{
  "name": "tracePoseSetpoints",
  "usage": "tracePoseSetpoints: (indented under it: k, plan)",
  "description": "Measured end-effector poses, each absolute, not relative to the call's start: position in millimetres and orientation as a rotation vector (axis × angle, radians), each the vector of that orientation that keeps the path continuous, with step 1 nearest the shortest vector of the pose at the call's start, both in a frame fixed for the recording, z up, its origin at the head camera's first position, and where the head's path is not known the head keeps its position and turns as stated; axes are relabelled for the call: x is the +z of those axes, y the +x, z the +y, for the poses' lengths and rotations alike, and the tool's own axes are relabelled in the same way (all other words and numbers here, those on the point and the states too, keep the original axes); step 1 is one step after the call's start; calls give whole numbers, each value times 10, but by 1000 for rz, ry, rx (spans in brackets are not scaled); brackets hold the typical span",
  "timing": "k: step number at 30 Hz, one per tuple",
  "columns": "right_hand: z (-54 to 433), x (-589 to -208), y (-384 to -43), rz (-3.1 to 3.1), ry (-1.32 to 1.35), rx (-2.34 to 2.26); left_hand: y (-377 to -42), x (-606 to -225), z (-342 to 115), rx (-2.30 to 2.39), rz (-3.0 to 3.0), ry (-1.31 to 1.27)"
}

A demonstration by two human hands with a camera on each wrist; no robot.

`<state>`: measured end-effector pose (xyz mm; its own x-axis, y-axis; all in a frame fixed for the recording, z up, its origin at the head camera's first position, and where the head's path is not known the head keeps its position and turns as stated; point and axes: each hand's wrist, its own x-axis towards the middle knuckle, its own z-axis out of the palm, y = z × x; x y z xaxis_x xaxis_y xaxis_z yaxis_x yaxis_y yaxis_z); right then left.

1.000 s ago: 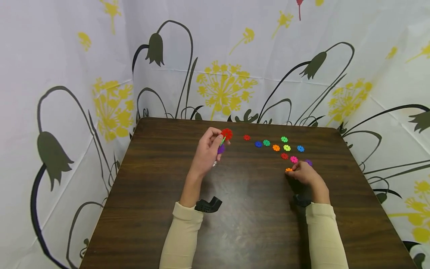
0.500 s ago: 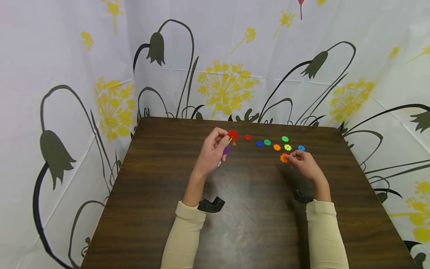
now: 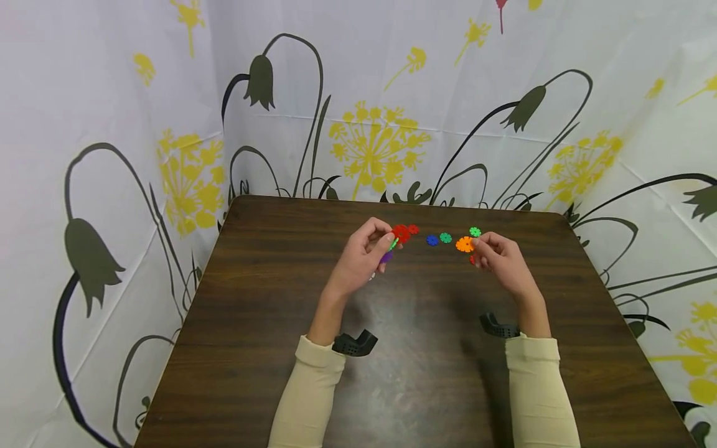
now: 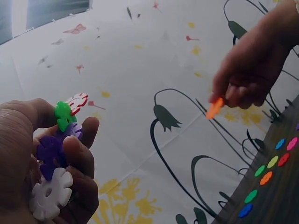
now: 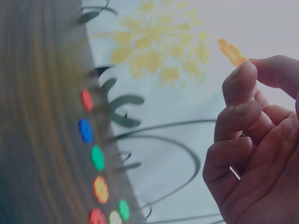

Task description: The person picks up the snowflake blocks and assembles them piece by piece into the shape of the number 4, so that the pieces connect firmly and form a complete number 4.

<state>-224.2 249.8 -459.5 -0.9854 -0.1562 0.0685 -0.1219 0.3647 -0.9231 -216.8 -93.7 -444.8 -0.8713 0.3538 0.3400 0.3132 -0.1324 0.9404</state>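
My left hand (image 3: 358, 261) holds a chain of joined flower-shaped plastic discs above the table. At its top is a red disc (image 3: 400, 233), followed by a green disc (image 4: 62, 116), purple ones (image 4: 49, 148) and a white disc (image 4: 46, 198) low in the palm, as the left wrist view shows. Between thumb and index finger, my right hand (image 3: 506, 264) pinches one orange disc (image 3: 463, 244) by its edge. That disc is raised in the air, apart from the chain, and faces left towards it. Its other fingers curl loosely in the right wrist view.
Loose discs lie near the table's far side: red (image 3: 413, 229), blue (image 3: 432, 240), teal (image 3: 445, 238) and green (image 3: 475, 231). More lie beyond, including yellow (image 4: 273, 162), orange (image 4: 266, 178) and pink (image 4: 292, 143). A patterned white curtain (image 3: 358, 62) stands behind the table (image 3: 252, 373).
My right hand has picked the orange disc up from the table and carried it up and to the left. The left hand with the chain has shifted slightly right.
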Motion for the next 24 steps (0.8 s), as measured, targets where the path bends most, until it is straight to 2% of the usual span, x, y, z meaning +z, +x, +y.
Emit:
tracePoseSetpoints:
  k: [15, 24]
  plan:
    - [2014, -4261, -2154, 2425, -506, -1902, -2118, -4442, -866, 2080, 2085, 843]
    - [1806, -4187, -2159, 2318, -492, -1909, -2114, -4454, -860, 2020, 2116, 850]
